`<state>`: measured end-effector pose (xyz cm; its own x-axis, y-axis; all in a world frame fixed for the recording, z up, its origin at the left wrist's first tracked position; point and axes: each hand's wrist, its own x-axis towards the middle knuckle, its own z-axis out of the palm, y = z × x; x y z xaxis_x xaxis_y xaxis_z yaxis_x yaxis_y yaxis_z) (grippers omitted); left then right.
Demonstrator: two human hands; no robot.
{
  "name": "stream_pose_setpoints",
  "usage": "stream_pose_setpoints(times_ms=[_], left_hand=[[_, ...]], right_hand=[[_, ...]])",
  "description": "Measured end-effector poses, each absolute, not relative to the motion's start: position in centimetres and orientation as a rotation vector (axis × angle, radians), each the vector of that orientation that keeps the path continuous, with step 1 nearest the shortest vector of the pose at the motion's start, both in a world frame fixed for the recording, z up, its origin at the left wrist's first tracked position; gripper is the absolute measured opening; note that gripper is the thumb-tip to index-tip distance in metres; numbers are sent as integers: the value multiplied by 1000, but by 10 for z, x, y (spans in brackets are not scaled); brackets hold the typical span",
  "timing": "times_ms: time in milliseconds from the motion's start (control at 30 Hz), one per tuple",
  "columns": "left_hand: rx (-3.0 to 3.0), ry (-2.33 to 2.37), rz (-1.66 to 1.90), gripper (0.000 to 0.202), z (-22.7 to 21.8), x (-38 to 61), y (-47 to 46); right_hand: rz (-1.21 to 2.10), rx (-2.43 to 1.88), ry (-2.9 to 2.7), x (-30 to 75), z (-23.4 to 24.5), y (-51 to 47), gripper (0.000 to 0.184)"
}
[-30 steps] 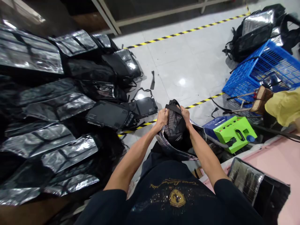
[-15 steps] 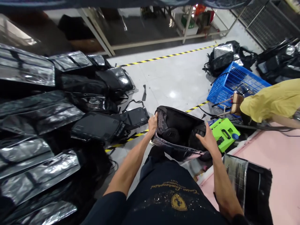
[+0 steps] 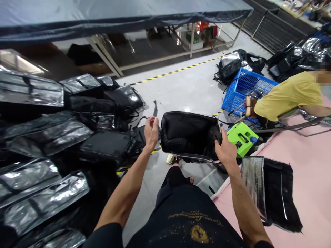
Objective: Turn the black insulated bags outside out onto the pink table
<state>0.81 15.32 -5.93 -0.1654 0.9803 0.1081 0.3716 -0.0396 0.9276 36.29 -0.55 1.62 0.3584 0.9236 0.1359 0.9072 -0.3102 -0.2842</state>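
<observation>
A black bag [image 3: 187, 132] hangs in front of my legs, its mouth facing up so that its dark inside shows. My right hand [image 3: 227, 148] grips the bag's right rim, thumb inside and fingers around the outside. At the bag's left end my left hand [image 3: 151, 132] is slightly apart from it. Its fingertips are pressed together, and whatever they may hold is too small to make out. Right of my right forearm, a black bag piece with a clear plastic panel [image 3: 272, 193] lies on the pink table [image 3: 307, 165].
Black and silver bags [image 3: 46, 127] are heaped on the left. A bright green case [image 3: 241, 139] is right of the bag. Beyond it are a blue crate [image 3: 234, 98] and a bent-over person in a yellow shirt [image 3: 287, 96]. A covered table [image 3: 124, 17] spans the back.
My left hand has come off the bag's left rim and moved left. The bag's lining looks smoother and the mouth wider. The right hand still grips the rim. The camera view has tilted up.
</observation>
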Motion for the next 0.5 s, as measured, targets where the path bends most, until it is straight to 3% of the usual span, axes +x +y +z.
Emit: stream_pose_setpoints(times_ms=[67, 167, 233, 367, 500], left_hand=[[1597, 1617, 1272, 74, -31, 20, 123], [1963, 1534, 1107, 120, -11, 51, 74], [2053, 1532, 1020, 129, -17, 72, 48], [1978, 1554, 1036, 102, -35, 81, 13], [2106, 1495, 1043, 68, -12, 50, -27]], right_hand=[[29, -2278, -1709, 341, 42, -15, 71], [-10, -2070, -1919, 305, 68, -37, 73], [0, -1876, -2063, 290, 76, -54, 76], [98, -1569, -2203, 293, 85, -85, 85], [255, -1301, -2209, 328, 84, -110, 95]])
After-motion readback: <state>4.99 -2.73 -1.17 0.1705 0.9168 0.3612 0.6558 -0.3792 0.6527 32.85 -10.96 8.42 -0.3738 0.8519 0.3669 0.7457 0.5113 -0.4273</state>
